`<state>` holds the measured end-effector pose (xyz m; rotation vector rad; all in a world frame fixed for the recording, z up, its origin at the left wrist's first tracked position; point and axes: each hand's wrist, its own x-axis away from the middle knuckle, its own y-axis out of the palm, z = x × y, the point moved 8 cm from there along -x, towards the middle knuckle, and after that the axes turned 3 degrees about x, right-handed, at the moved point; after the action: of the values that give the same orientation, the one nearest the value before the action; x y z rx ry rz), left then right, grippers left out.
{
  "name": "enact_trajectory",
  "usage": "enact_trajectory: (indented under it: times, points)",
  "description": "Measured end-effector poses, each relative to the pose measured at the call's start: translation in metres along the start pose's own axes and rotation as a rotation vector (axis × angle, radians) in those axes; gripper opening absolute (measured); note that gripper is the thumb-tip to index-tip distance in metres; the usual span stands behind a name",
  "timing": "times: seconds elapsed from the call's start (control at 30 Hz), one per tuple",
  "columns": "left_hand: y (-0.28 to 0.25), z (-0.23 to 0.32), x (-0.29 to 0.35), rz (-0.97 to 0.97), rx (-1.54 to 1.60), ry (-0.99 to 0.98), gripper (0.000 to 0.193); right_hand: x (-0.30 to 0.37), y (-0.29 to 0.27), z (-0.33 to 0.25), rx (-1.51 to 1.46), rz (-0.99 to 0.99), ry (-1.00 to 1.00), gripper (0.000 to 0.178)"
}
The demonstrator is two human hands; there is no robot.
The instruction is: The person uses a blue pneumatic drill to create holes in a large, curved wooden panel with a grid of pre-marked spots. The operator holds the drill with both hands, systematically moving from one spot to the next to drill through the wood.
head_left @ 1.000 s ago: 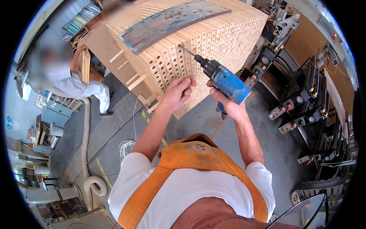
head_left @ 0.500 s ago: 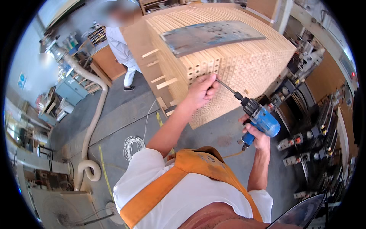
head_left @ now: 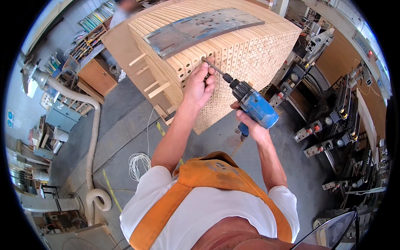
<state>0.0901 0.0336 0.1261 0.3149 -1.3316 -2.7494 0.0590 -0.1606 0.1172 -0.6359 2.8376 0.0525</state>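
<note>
In my right hand [head_left: 251, 123] is a blue air drill [head_left: 259, 109], my fingers wrapped round its grip. Its long thin bit [head_left: 217, 70] points up and left at the end face of a big stack of pale wooden strips [head_left: 246, 52], which is full of round holes. The bit's tip meets the face at the top row of holes, near the left corner. Close beside that tip, my left hand [head_left: 200, 86] has its fingers curled in a pinch; what they grip, if anything, is hidden. A worn metal plate [head_left: 204, 31] lies on top of the stack, with small metal pieces on it.
Several wooden sticks [head_left: 159, 90] jut from the stack's left side. A coiled white cable [head_left: 138, 166] and a ribbed hose [head_left: 95, 137] lie on the floor to the left. Black machinery [head_left: 329, 125] stands along the right. Another person's blurred head [head_left: 128, 6] shows beyond the stack.
The drill and both hands have moved up the stack's face, from lower holes to the top row. The view has shifted, and the person in white is now mostly out of sight.
</note>
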Motion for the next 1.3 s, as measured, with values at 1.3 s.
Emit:
enact_trajectory:
  times: [1.3]
  points:
    - [-0.059, -0.054, 0.08, 0.018, -0.115, -0.456, 0.041, -0.001, 0.0, -0.009, 0.233, 0.029, -0.029, 0.026]
